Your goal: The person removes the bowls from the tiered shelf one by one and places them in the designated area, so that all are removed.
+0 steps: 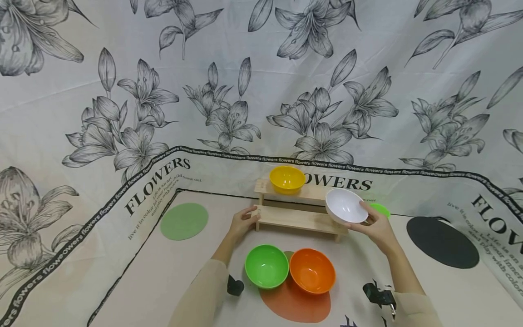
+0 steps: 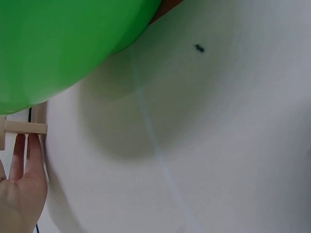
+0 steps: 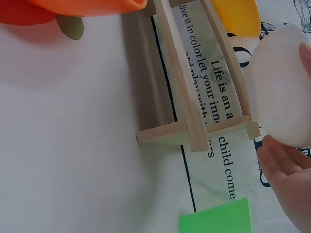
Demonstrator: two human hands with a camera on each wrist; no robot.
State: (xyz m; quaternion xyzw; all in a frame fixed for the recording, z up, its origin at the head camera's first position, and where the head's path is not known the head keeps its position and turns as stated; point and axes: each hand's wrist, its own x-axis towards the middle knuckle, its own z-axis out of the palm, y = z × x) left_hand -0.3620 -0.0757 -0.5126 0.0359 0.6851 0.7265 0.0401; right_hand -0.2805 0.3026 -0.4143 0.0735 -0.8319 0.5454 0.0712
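A two-tier wooden shelf (image 1: 300, 217) stands mid-table with a yellow bowl (image 1: 287, 178) on its upper step. My right hand (image 1: 369, 219) grips a white bowl (image 1: 346, 205), tilted, just above the shelf's right end. The right wrist view shows the white bowl (image 3: 284, 87) beside the shelf (image 3: 194, 97), with my palm (image 3: 286, 179) under it. My left hand (image 1: 249, 214) rests with straight fingers (image 2: 26, 160) against the left end of the lower step (image 2: 24, 128).
A green bowl (image 1: 266, 265) and an orange bowl (image 1: 312, 270) sit side by side in front of the shelf, on an orange round mat (image 1: 295, 303). A green mat (image 1: 184, 220) lies left, a black mat (image 1: 442, 242) right. Behind my right hand peeks a small green object (image 1: 381, 209).
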